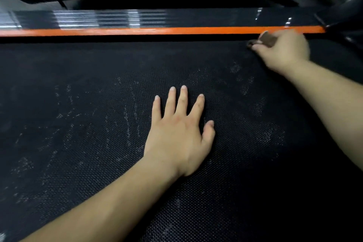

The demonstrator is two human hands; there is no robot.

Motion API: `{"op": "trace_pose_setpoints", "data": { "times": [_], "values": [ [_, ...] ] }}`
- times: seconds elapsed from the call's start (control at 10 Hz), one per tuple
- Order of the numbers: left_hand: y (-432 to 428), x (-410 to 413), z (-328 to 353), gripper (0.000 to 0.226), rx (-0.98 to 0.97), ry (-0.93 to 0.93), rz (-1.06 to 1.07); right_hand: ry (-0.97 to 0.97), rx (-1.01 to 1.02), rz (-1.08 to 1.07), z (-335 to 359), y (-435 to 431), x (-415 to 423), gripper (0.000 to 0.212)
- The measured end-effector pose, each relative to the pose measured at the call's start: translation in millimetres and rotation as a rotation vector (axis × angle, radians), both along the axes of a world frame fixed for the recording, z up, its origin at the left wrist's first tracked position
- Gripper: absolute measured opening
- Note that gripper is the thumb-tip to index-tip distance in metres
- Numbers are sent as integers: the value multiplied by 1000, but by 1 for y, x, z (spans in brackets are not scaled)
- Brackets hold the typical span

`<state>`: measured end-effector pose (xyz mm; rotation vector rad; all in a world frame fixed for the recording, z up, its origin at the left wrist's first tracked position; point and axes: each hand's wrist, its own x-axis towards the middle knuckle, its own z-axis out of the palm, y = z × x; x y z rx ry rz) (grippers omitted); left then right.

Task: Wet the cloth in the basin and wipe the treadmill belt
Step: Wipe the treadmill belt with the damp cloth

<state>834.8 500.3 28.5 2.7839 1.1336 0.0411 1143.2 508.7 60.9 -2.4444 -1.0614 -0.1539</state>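
Wiping step now. Right hand (284, 51) squeezes small brown cloth (264, 40) at far edge of treadmill belt (78, 104), by orange strip (137, 31). Left hand (176, 129) lies flat on belt, fingers spread, holding nothing. Next: drag cloth over white dusty marks in middle

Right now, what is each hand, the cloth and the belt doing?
Treadmill belt: black, with whitish dusty marks.
Cloth: brown, bunched, at the belt's far edge.
Left hand: flat on the belt, fingers spread, holding nothing.
Right hand: gripping the cloth, blurred.
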Motion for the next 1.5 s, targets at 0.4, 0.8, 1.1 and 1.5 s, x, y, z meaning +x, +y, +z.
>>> {"op": "trace_pose_setpoints", "data": {
  "times": [0.4,0.8,1.1,1.5],
  "values": [
    [-1,1,0,68,-3,-1,6,12,-40,39,1,-13,-10,45],
    [-1,1,0,70,-12,-6,12,-30,-44,212,-7,-50,-49,37],
    [-1,1,-1,70,-12,-15,16,-35,5,-27,-3,-52,-34,33],
    [-1,1,-1,70,-12,-21,15,-24,29,-5,-5,-90,-42,33]
  ]
}}
